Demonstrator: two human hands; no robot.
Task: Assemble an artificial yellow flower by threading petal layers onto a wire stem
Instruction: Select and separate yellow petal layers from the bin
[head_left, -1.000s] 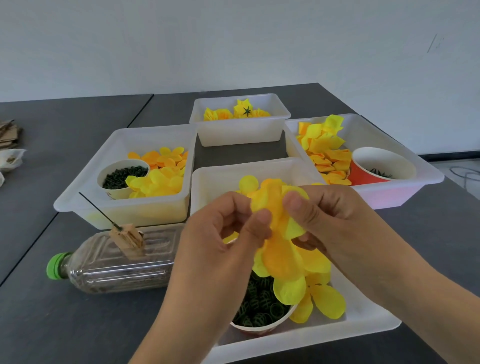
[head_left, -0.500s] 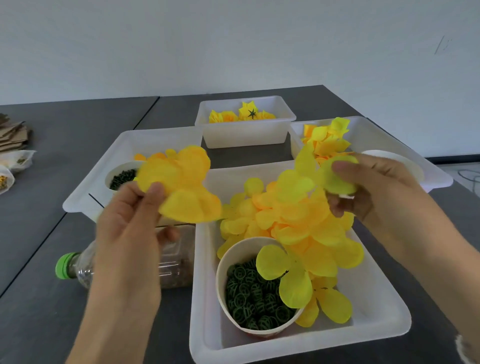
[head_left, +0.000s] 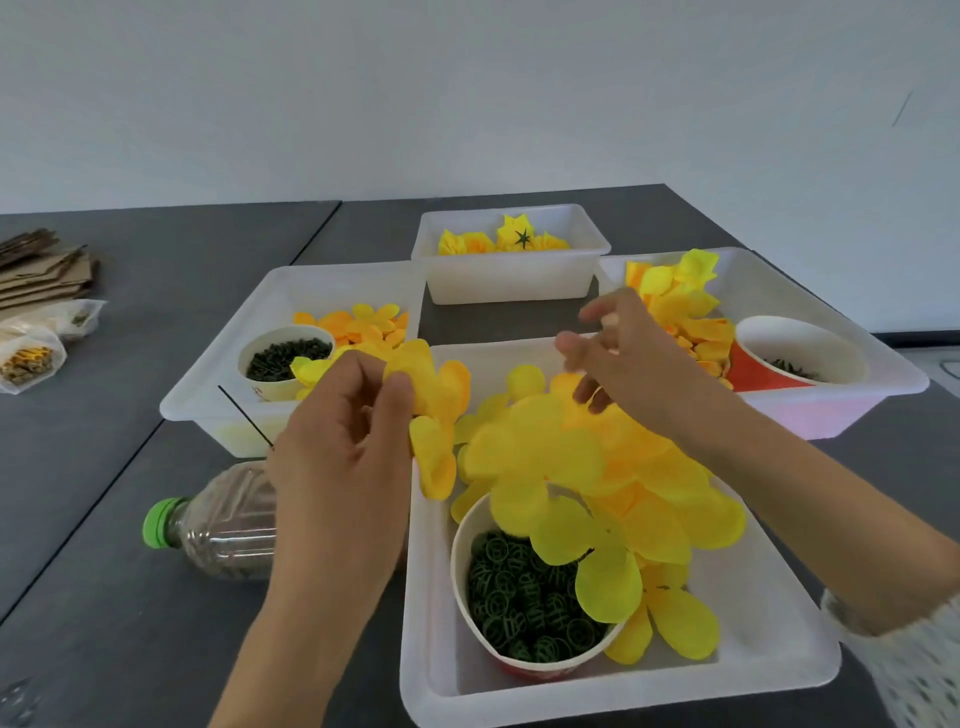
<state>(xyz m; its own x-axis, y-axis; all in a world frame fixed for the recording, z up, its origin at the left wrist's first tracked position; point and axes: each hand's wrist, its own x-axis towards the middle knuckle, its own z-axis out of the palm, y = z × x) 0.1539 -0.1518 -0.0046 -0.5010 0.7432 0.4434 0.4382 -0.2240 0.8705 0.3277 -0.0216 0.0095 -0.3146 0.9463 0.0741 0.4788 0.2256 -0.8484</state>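
My left hand (head_left: 343, 441) pinches one yellow petal layer (head_left: 436, 405) between thumb and fingers, just left of the near white tray (head_left: 623, 696). My right hand (head_left: 623, 358) hovers with loose fingers over the pile of yellow petal layers (head_left: 597, 457) in that tray and holds nothing. A thin black wire stem (head_left: 244, 415) slants up from a clear plastic bottle (head_left: 218, 525) lying on the table; my left hand hides its base. A paper cup of green ring pieces (head_left: 530, 608) stands in the near tray, partly covered by petals.
A left tray (head_left: 208, 400) holds a cup of dark green bits (head_left: 285, 358) and orange petals. The back tray (head_left: 511, 291) contains finished yellow flowers (head_left: 519, 239). A right tray (head_left: 883, 379) has a red cup (head_left: 800, 353) and petals. Cardboard (head_left: 41, 270) and bags lie far left.
My right hand has let go of the petal bunch, which now lies on the pile in the near tray. My left hand has carried its single layer rightward and turned it.
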